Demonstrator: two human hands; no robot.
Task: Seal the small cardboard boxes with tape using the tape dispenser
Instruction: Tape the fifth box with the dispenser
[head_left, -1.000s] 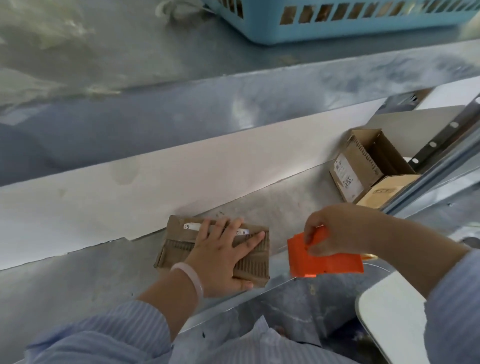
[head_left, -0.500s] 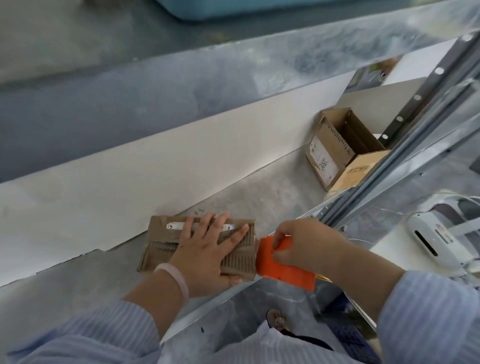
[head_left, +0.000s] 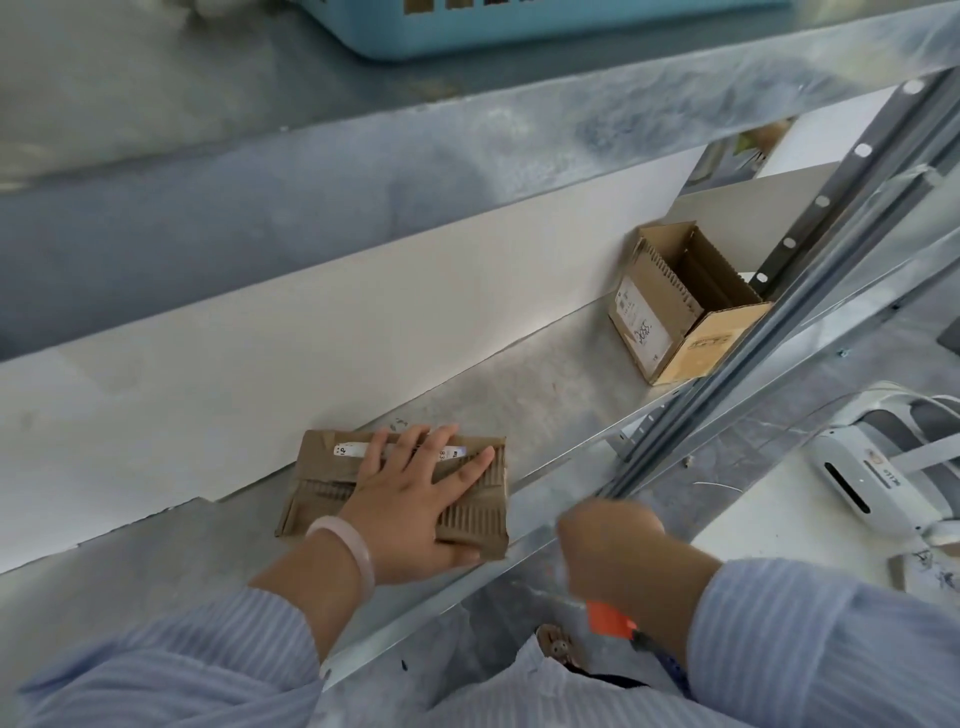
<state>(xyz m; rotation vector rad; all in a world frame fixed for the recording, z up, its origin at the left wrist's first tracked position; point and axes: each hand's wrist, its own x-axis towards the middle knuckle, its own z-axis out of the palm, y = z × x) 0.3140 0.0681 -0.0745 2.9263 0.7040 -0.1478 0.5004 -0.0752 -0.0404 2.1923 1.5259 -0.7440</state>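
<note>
Left grip (head_left: 410, 499) flat, released, pressing brown cardboard box (head_left: 322, 483); right grip (head_left: 608, 545), blurred, grasps orange tape dispenser (head_left: 610, 618). Best: keep flaps pinned, run tape straight.

bracelet (head_left: 348, 551): 1 smooth, pale pink, slightly translucent band, a closed ring round the left wrist.
left sleeve (head_left: 182, 670): just below the bracelet; light blue cloth with fine white pinstripes, loose and creased.
left hand (head_left: 410, 499): just above the bracelet; bare.
right sleeve (head_left: 821, 639): well to the right of the bracelet; same blue-and-white pinstripe, wide cuff.
right hand (head_left: 608, 540): right of the bracelet; bare, its outline blurred.
shirt front (head_left: 519, 691): below and right of the bracelet, between the 2 sleeves; same striped cloth, rumpled.
</note>
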